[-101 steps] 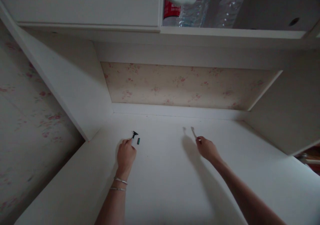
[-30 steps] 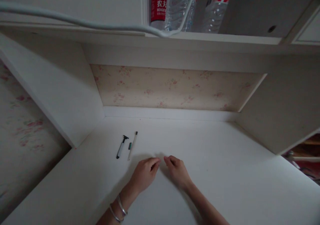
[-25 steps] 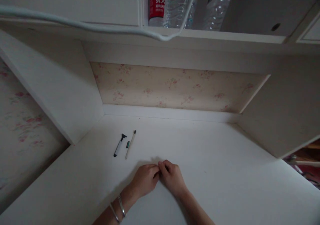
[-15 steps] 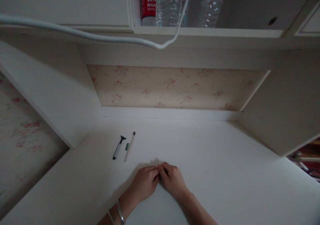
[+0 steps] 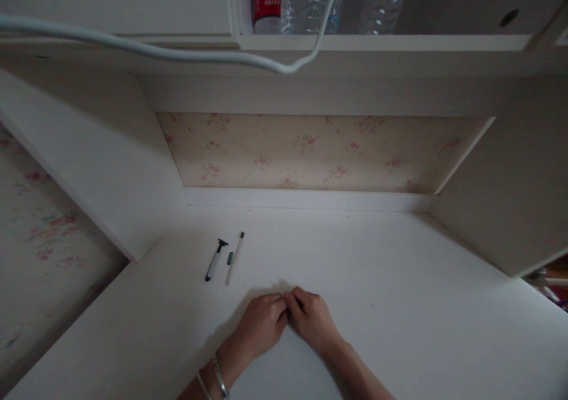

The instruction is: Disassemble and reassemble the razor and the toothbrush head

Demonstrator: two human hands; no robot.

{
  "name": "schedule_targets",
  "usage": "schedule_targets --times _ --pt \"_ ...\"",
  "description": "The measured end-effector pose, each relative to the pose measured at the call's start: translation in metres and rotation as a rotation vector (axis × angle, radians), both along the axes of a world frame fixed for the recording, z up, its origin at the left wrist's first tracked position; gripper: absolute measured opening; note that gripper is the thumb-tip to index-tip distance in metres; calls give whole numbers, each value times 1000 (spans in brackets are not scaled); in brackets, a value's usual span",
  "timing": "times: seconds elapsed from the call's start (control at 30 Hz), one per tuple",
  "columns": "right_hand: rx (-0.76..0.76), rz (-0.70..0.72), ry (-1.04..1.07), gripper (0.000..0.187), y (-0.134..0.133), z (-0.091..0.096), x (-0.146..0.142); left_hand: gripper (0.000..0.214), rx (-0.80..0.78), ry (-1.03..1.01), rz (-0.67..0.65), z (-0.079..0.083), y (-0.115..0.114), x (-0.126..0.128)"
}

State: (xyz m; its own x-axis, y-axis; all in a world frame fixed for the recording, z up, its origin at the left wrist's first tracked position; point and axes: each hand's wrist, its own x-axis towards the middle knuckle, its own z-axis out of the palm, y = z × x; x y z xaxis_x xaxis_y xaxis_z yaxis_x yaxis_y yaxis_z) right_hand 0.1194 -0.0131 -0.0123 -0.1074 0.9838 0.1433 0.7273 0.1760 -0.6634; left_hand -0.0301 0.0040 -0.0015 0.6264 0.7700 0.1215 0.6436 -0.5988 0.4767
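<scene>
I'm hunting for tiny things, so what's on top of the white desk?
A razor, a small green piece and a toothbrush. The left hand and right hand cover whatever may be beneath them.

Plastic bottles, pale cable, floral wallpaper

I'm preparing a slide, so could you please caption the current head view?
Left hand and right hand meet over a white desk near a razor, small green piece and toothbrush.

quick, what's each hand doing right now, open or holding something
Left hand: curled closed, no object visible in it.
Right hand: curled closed against the left hand, no object visible in it.
</scene>
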Motion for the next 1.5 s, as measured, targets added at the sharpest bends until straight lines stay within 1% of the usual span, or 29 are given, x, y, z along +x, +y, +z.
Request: schedule_targets --times 0.37,0.67,0.83,0.97,1.13,1.5 --pt "-18 4 -43 40 0 -1 0 26 -1 -38 2 -1 0 0" --pt "-4 5 -48 40 0 -1 -1 25 4 -30 -1 -2 0 0" --pt "-22 7 -59 40 0 -1 -1 25 1 -16 6 -5 1 0" --pt "-31 0 -51 39 0 -1 -1 25 2 -18 3 -3 1 0" --pt "-23 2 -54 39 0 -1 0 24 20 -13 8 -1 1 0" --pt "9 -2 -71 39 -1 -2 0 24 16 -24 5 -3 1 0"
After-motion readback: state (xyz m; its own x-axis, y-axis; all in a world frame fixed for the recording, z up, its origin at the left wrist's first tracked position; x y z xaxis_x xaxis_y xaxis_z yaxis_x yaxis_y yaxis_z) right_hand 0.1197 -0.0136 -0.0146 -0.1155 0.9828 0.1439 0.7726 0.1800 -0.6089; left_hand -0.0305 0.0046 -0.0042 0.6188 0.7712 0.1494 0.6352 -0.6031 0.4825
